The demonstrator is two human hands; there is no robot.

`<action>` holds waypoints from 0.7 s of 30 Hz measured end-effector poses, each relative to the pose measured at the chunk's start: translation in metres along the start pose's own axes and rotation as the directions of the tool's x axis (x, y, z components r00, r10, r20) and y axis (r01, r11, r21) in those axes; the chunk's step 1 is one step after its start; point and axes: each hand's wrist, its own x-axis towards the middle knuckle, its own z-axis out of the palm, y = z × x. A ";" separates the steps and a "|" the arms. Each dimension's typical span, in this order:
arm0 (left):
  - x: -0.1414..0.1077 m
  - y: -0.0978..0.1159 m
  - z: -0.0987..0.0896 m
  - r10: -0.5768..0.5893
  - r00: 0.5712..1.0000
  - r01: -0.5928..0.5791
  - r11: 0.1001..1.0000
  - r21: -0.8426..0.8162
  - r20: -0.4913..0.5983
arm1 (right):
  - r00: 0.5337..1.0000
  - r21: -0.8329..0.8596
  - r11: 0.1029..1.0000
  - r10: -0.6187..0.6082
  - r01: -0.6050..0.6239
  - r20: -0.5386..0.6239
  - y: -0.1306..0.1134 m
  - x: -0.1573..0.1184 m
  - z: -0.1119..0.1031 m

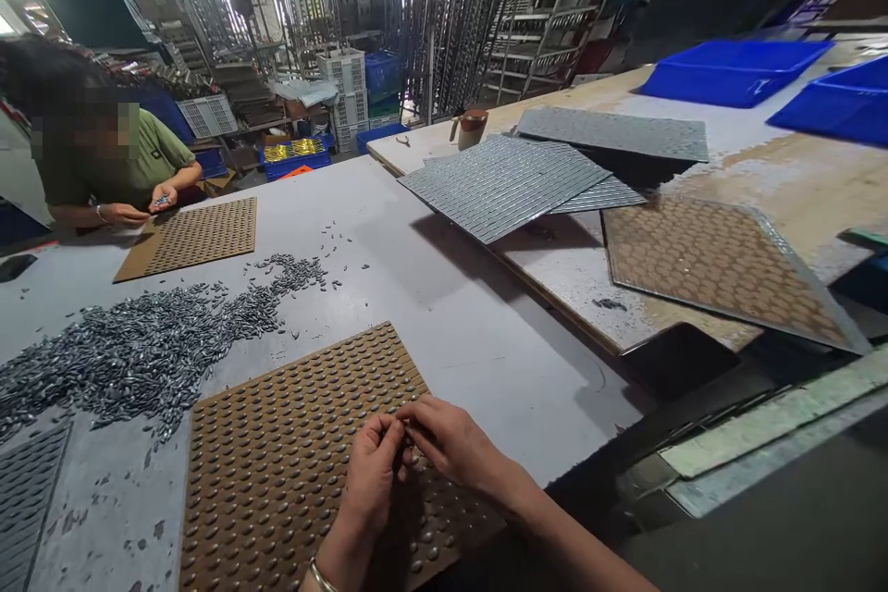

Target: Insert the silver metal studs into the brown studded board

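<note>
A brown board [277, 444] set with rows of small shiny metal pieces lies in front of me on the white table. Above its right part, my left hand [375, 462] is closed, fingertips pinched together and curled. My right hand [444, 439] meets it there, thumb and fingers pinched at the left hand's fingertips. Whatever they grip is too small and hidden to make out. Left of the board spreads a large heap of small grey metal pieces [139, 351], elongated in shape, with loose ones scattered toward the table's middle.
Across the table a person in a green shirt [156, 153] works at another brown board [201, 231]. On the wooden table to the right lie silvery ridged sheets [513, 180], a patterned brown panel [714, 259], a mug [473, 128] and blue bins [735, 74]. Racks [464, 18] stand behind.
</note>
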 end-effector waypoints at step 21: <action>0.009 0.008 -0.012 -0.107 0.982 0.081 0.983 -0.167 -0.155 | 0.806 -0.032 0.828 0.534 -0.559 -0.254 0.090 0.100 0.001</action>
